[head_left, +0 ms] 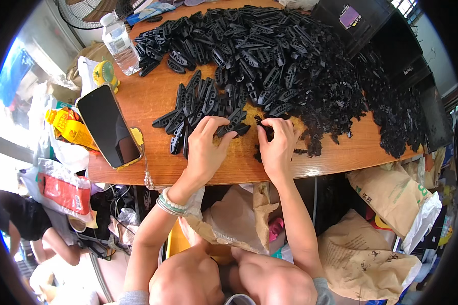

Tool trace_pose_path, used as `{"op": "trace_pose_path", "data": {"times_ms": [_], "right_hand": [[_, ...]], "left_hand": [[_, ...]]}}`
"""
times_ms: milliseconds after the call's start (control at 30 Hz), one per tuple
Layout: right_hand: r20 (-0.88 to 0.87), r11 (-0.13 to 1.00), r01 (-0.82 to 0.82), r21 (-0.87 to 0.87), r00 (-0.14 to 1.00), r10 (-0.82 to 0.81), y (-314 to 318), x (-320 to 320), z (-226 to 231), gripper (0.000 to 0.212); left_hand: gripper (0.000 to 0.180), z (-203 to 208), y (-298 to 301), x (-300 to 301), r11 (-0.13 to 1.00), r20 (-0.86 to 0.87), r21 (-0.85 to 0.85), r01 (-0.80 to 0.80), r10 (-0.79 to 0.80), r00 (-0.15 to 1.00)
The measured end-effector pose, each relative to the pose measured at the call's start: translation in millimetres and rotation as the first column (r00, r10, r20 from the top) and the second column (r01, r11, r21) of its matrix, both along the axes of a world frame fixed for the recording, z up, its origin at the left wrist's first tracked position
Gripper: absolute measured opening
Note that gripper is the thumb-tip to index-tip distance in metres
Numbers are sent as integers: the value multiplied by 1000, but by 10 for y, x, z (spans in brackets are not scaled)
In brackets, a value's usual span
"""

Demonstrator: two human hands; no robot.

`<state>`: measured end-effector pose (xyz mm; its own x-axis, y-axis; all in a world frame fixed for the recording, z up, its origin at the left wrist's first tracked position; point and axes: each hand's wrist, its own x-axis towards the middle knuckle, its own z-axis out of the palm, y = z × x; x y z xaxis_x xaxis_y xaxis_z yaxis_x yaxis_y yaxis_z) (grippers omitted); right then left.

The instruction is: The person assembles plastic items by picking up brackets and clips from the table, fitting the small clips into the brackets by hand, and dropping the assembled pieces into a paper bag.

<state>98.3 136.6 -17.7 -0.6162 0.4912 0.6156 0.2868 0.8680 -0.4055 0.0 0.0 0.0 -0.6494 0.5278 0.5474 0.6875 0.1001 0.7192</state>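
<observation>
My left hand (208,147) is over the near part of the table, thumb and fingers curled round a black slotted plastic piece (236,125); its fingers hide part of the piece. Across a small gap, my right hand (278,147) pinches a small dark plastic part (267,133), mostly covered by the fingertips. Just beyond and left of my left hand lie several long, boat-shaped black pieces (191,99). Behind both hands spreads a big heap of the same pieces (249,46). Small black plastic bits (325,107) are piled to the right of my right hand.
At the table's (137,104) left stand a phone (109,127), a clear water bottle (121,46) and a small yellow fan (105,74). Black bins (397,43) line the far right. An open paper bag (234,211) sits below the front edge, above my knees. Another person's leg (58,244) shows at left.
</observation>
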Motion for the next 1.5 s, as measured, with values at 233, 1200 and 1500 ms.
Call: {"op": "trace_pose_path", "data": {"times_ms": [233, 1200, 1500], "right_hand": [[-33, 995, -43, -85, 999, 40, -13, -60, -13, 24], [-374, 577, -433, -692, 899, 226, -486, 359, 593, 12], [-305, 852, -434, -294, 887, 347, -482, 383, 437, 14]], "left_hand": [[21, -46, -44, -30, 1000, 42, -1, 22, -21, 999], [25, 257, -377, 244, 925, 809, 271, 267, -369, 458], [26, 381, -420, 307, 897, 869, 345, 277, -417, 267]]}}
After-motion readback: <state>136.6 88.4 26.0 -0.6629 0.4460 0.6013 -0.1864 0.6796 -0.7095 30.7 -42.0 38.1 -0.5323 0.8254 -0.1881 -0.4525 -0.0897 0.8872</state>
